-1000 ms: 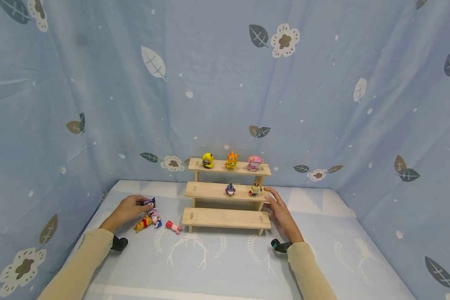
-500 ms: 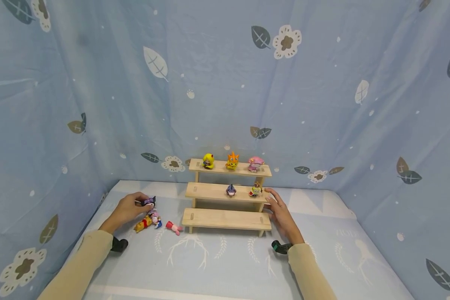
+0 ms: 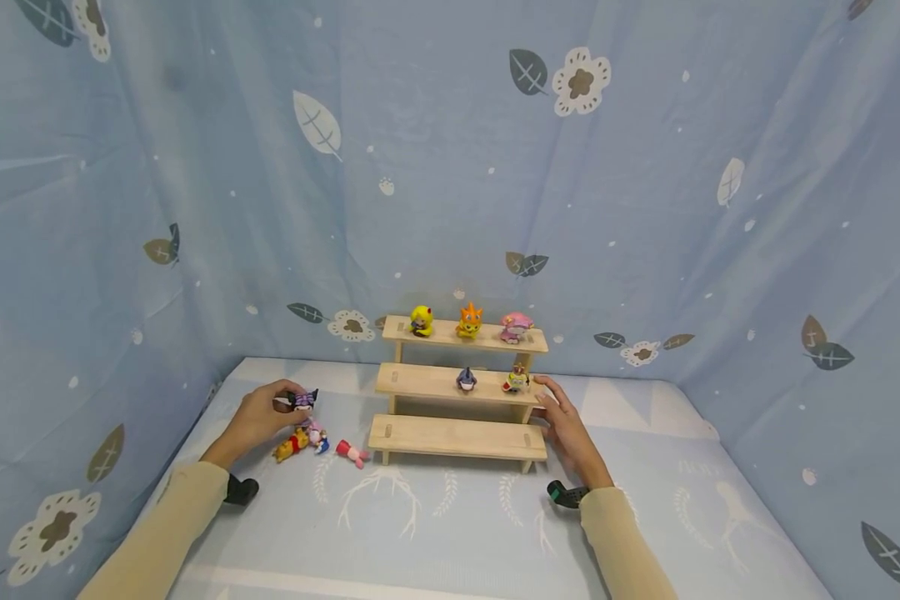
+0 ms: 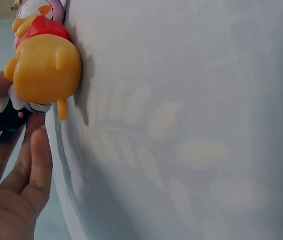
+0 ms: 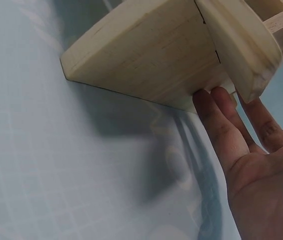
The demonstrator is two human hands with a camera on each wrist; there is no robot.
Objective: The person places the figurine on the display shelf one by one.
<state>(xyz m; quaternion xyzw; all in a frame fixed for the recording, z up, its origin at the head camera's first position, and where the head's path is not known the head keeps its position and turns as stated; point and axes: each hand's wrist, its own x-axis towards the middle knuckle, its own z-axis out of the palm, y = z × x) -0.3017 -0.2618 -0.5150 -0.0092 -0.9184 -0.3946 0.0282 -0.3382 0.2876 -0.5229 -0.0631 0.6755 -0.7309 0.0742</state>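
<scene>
My left hand (image 3: pixel 261 421) pinches a small black-and-purple figurine (image 3: pixel 303 401) between thumb and fingers, at the left of the head view. Just below it lie a yellow bear figurine (image 3: pixel 291 446) in a red shirt and a pink-and-blue figurine (image 3: pixel 317 437). Close up in the left wrist view, the bear figurine (image 4: pixel 49 67) partly covers the held one. My right hand (image 3: pixel 568 429) rests its extended fingers against the right end of a three-step wooden display stand (image 3: pixel 457 437). In the right wrist view, those fingertips (image 5: pixel 204 100) touch the stand's side panel.
Three figurines, among them an orange spiky one (image 3: pixel 469 322), stand on the top step. The middle step bears a blue-grey figurine (image 3: pixel 466 380) and a crowned yellow one (image 3: pixel 516 380). A red-and-pink figurine (image 3: pixel 352 453) lies left of the stand. Patterned curtains (image 3: pixel 420 167) enclose the table.
My left hand has lifted the black-and-purple figurine slightly up from the others beside it. My right hand stays at the stand. The head view has shifted a little.
</scene>
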